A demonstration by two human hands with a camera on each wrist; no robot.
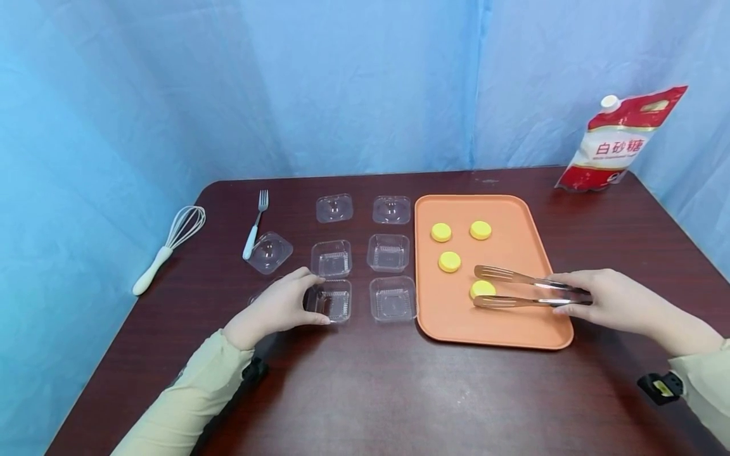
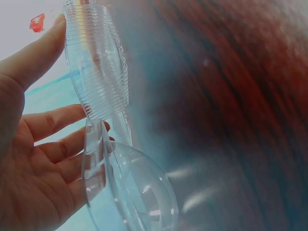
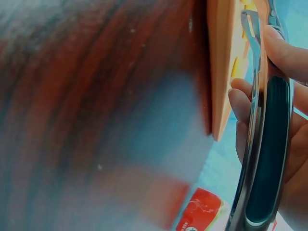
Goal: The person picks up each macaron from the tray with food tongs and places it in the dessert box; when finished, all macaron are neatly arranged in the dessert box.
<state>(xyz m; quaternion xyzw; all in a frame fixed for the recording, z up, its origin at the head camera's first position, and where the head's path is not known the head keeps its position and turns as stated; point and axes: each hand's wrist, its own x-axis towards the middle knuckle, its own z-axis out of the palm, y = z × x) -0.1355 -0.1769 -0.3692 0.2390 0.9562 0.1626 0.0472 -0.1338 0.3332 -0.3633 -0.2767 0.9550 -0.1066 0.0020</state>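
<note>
In the head view my left hand (image 1: 288, 301) holds a clear plastic box (image 1: 338, 303) at its left side, thumb at the near edge and fingers at the far edge. The left wrist view shows the thumb and a fingertip at opposite ends of its ribbed wall, with a domed clear lid (image 2: 156, 190) below. My right hand (image 1: 607, 297) grips metal tongs (image 1: 527, 278) with dark handles (image 3: 269, 149). The tong arms are spread over an orange tray (image 1: 502, 329), and a round yellow piece (image 1: 482, 289), perhaps a small cake, sits between their tips.
Several yellow rounds (image 1: 449, 261) lie on the tray. More clear boxes (image 1: 393, 299) and domed lids (image 1: 391, 209) stand left of it. A fork (image 1: 255, 228) leans on a lid, a whisk (image 1: 171, 247) lies far left, and a sugar bag (image 1: 618, 142) stands back right.
</note>
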